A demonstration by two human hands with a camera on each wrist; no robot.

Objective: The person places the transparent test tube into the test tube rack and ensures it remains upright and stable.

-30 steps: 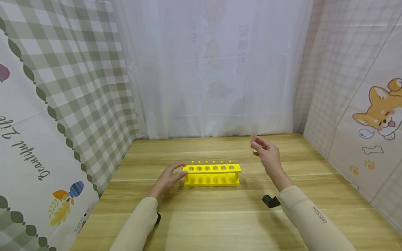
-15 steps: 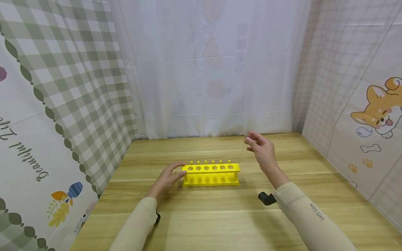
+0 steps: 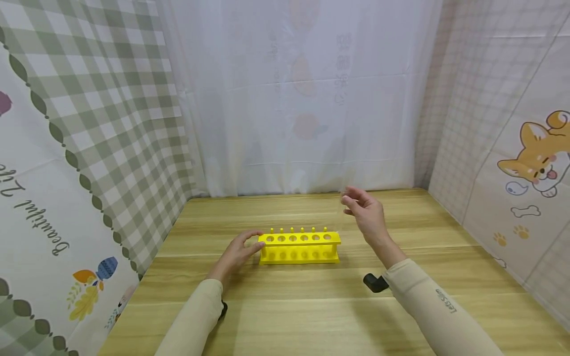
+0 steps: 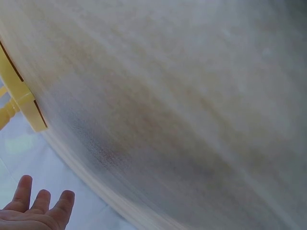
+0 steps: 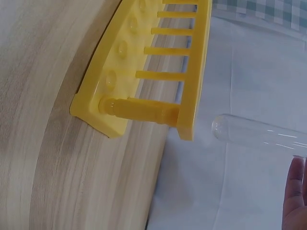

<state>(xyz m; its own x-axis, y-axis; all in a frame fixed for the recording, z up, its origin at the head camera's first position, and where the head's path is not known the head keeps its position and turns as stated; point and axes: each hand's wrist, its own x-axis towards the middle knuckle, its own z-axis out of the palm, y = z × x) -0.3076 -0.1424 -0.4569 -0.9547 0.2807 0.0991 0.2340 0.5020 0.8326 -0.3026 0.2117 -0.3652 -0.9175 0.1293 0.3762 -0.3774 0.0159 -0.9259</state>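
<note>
A yellow test tube rack [image 3: 299, 242] stands upright on the table, its row of round holes facing up and a row of pegs behind them. At its left end my left hand [image 3: 236, 253] holds the top plate between thumb and index finger; its other fingers [image 4: 40, 202] are spread in the left wrist view. My right hand [image 3: 367, 215] pinches a clear glass test tube [image 5: 261, 132] by its upper part. The tube's rounded bottom is just above the rack's right end, apart from the top plate in the right wrist view. No tube is visible in the rack.
The wood-grain table [image 3: 294, 316] reaches back to a white curtain [image 3: 285, 123]. A green checked cloth [image 3: 111, 89] hangs on the left, a patterned sheet [image 3: 481, 148] on the right. Near the right sleeve is a black wrist piece [image 3: 375, 283].
My right hand has moved left with the test tube, from beyond the rack's right side to close by its right end. The left hand and rack have stayed in place.
</note>
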